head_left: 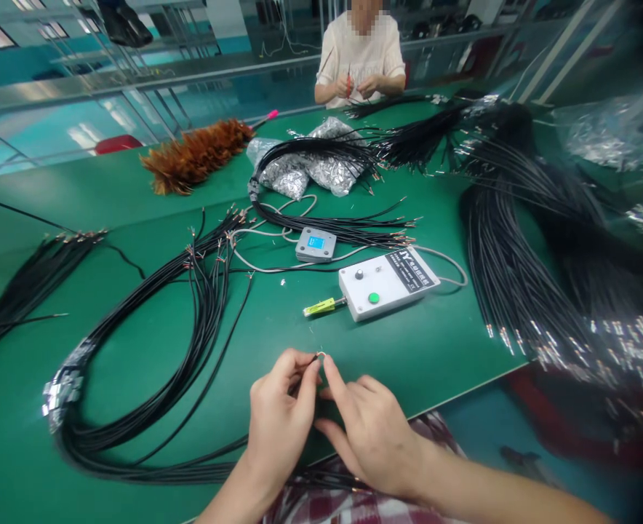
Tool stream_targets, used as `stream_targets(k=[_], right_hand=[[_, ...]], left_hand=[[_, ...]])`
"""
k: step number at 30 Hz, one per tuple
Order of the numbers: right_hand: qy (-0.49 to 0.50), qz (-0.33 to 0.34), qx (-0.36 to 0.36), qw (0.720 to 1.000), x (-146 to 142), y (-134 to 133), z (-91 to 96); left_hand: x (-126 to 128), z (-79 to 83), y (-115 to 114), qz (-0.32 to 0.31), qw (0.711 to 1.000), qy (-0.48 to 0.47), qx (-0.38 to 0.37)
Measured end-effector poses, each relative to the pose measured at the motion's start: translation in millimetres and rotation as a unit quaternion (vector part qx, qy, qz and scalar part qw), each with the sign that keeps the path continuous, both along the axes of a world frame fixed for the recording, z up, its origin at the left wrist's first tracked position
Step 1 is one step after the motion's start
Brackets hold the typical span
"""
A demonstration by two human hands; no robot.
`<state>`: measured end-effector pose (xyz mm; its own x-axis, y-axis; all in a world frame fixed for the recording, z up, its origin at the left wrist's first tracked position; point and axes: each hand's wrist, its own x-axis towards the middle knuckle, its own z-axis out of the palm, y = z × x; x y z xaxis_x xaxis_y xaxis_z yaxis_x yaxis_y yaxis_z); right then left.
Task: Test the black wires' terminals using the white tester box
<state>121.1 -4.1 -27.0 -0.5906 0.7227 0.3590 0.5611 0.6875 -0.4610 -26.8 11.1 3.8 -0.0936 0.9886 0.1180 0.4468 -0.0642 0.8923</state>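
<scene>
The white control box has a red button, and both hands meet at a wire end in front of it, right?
No: the head view shows the button on the white control box is green. Left hand and right hand do meet at the wire end.

Feather duster (198, 155), white control box (387, 282), foil bags (321, 171).

Bright, even, diffuse light from overhead. Lamp reflections, pale streaks, on glossy floor (81, 138) upper left. Green counter (152, 407) matte, evenly lit; shadows soft, short. White box (387, 282) top bright, detail kept. Foil bags (326, 171) show specular glints. Centre sharp: left hand (281, 422), right hand (373, 429), wire end (318, 356) at fingers (308, 370) crisp. Wide-angle bowing: counter edges curve, far rails (152, 80) lean. Right edge, lower right corner dark, smeared; cable bundle (518, 291) there blurred, terminals (599, 342) streaked.
</scene>
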Motion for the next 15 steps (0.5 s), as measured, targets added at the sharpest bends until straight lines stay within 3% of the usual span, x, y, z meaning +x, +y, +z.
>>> stream_targets(k=[6,12,15], right_hand=[[-0.039,0.023,-0.005,0.999,6.0,0.1,4.3],[0.112,-0.048,-0.049,0.991,15.9,17.0,5.7],[0.142,-0.053,-0.061,0.987,17.8,25.2,6.1]], left_hand=[[-3.9,0.7,0.6,0.023,0.997,0.064,0.041],[-4.2,1.5,-1.9,0.004,0.998,0.052,0.037],[-4.0,0.4,-2.5,-0.004,0.998,0.055,0.040]])
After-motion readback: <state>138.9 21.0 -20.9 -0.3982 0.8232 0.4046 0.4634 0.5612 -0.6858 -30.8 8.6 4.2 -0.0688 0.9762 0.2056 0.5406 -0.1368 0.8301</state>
